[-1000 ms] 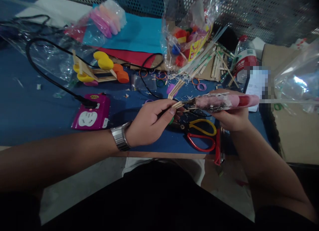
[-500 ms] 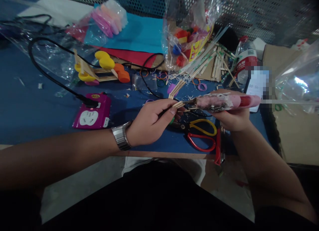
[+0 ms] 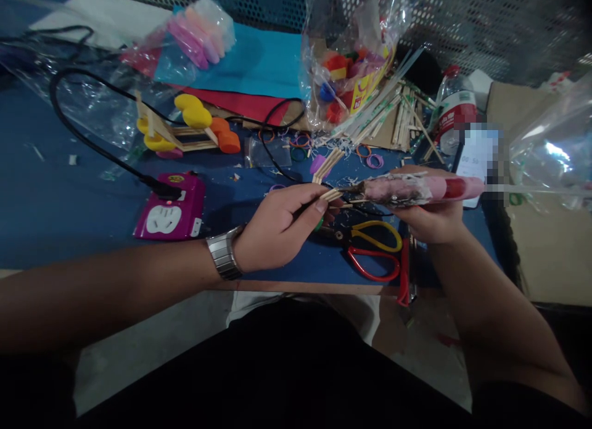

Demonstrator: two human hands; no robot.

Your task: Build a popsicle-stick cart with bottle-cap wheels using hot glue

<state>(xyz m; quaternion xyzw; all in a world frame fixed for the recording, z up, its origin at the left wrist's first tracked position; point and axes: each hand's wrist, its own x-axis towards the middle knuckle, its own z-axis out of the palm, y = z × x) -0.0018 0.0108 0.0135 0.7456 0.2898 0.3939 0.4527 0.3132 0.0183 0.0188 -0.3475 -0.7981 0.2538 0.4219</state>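
Between the thumb and fingers of my left hand [image 3: 282,225] is a small frame of thin wooden sticks [image 3: 329,164], angled up and away. My right hand [image 3: 432,216] grips a pink hot glue gun [image 3: 402,190], its body smeared with whitish and dark residue. The gun's dark nozzle meets or nearly meets the sticks just beyond my left fingertips. A clear glue stick [image 3: 513,188] juts from the gun's rear. Below the gun lie scissors [image 3: 377,250] with one yellow and one red handle, their blades partly behind my left hand.
A purple power strip [image 3: 171,207] with a black plug sits left. Behind it stands a stick model [image 3: 185,136] with yellow and orange caps. Bags of coloured parts [image 3: 346,77], loose sticks [image 3: 404,118], a bottle [image 3: 456,111], a phone [image 3: 474,161] and a red-handled cutter [image 3: 404,272] surround the hands.
Hardly anything differs. Both hands, the sticks and the glue gun keep the same positions; the view has shifted very slightly.
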